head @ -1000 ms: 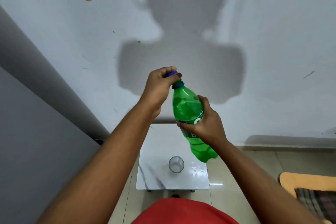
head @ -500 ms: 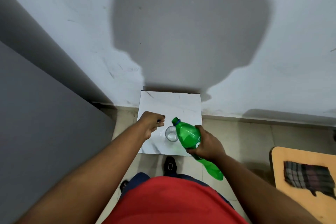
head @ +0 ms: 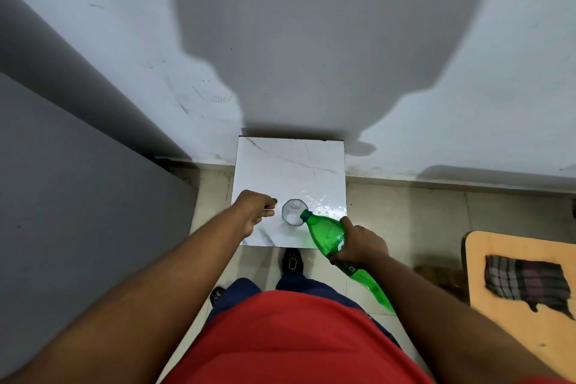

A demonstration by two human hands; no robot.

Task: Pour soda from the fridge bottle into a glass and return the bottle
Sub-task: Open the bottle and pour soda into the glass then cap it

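I have the right hand (head: pixel 361 245) wrapped around the middle of the green soda bottle (head: pixel 330 237), fingers clamped on its label band, thumb on the upper side. The bottle is tipped steeply, base up and back toward my body, its open neck with the blue ring pointing away from my fingers and resting at the near rim of the glass (head: pixel 294 212). The glass stands upright on the small white marble-patterned table (head: pixel 290 165), just beyond the bottle mouth; a pale layer shows at its bottom, though I cannot tell whether liquid is flowing. My left hand (head: pixel 254 212) hovers over the table just beside the glass, on its left, not touching it. Its fingers are curled together in a loose fist; something small and dark shows between the fingertips, too small to identify. The table stands against the pale wall (head: pixel 124 40).
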